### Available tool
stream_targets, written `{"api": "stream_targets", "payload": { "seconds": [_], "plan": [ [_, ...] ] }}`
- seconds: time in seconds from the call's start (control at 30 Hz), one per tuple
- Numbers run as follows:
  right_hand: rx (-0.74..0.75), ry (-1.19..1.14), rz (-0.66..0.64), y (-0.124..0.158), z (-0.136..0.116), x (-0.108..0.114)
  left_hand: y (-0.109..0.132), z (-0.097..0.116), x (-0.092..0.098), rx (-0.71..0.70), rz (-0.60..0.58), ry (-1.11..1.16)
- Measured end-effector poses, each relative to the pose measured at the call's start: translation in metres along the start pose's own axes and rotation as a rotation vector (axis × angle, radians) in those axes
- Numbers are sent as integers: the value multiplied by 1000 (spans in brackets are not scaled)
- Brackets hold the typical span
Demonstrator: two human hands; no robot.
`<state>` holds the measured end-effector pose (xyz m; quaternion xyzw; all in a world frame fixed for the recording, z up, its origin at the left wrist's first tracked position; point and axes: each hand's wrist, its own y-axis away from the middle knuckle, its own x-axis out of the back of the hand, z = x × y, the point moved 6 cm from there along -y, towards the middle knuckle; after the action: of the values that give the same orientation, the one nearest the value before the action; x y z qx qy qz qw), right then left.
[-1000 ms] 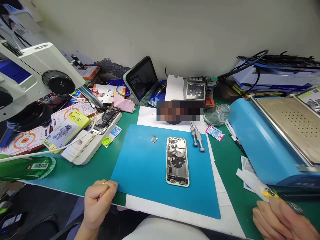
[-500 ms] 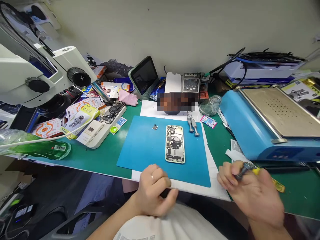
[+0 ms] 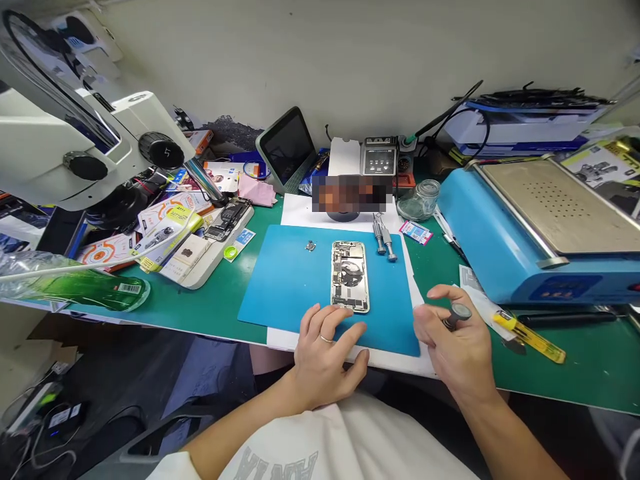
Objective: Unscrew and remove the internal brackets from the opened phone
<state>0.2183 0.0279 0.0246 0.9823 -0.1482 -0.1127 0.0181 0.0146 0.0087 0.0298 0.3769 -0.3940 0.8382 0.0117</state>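
Note:
An opened phone (image 3: 350, 275) with its insides showing lies on a blue mat (image 3: 285, 287). My left hand (image 3: 327, 353) rests open on the mat's near edge, its fingertips touching the phone's bottom end. My right hand (image 3: 455, 343) hovers just right of the mat, closed around a grey screwdriver (image 3: 456, 313) whose round cap points up. Two more grey screwdrivers (image 3: 384, 239) lie at the mat's far right corner. A tiny loose part (image 3: 311, 246) sits on the mat left of the phone.
A white microscope (image 3: 75, 147) looms at the left over boxes and a phone board. A blue heating machine (image 3: 540, 227) fills the right. A yellow-handled tool (image 3: 530, 337) lies near it. A green bottle (image 3: 80, 290), glass jar (image 3: 423, 200) and small screen (image 3: 287, 148) stand around.
My left hand opened from a fist and moved forward onto the mat to the phone. My right hand came in from the right with the screwdriver; the yellow tool now lies on the table.

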Motion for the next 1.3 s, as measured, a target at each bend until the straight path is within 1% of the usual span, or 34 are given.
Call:
{"api": "stream_targets", "payload": {
  "seconds": [0.13,0.37,0.5,0.7,0.87,1.0,1.07,1.13,1.17,1.2,1.23,1.3],
  "plan": [
    [21,38,-27,-2,0,-1,0,-2,0,23,-26,1],
    [23,17,-184,-6,-2,-14,0,-5,0,33,-33,11],
    [30,-6,-234,-8,-1,-19,-3,-5,-1,33,-55,10],
    [82,79,-322,-7,6,-23,-5,-8,-2,13,-76,12],
    [82,141,-332,-11,12,-23,-3,-10,-4,-4,-83,19],
    [35,186,-312,-16,9,-22,-1,-10,-7,12,-87,26],
    [-22,279,-365,-20,5,-26,0,-10,-8,22,-92,31],
    [-65,450,-462,-26,-1,-31,1,-10,-10,26,-102,33],
    [-60,558,-508,-30,-5,-33,1,-10,-11,27,-108,32],
    [-18,672,-536,-36,-10,-34,1,-10,-11,29,-114,31],
    [56,782,-550,-42,-16,-35,2,-10,-12,32,-119,29],
    [283,967,-600,-53,-26,-38,2,-12,-13,38,-128,27]
  ]
}}
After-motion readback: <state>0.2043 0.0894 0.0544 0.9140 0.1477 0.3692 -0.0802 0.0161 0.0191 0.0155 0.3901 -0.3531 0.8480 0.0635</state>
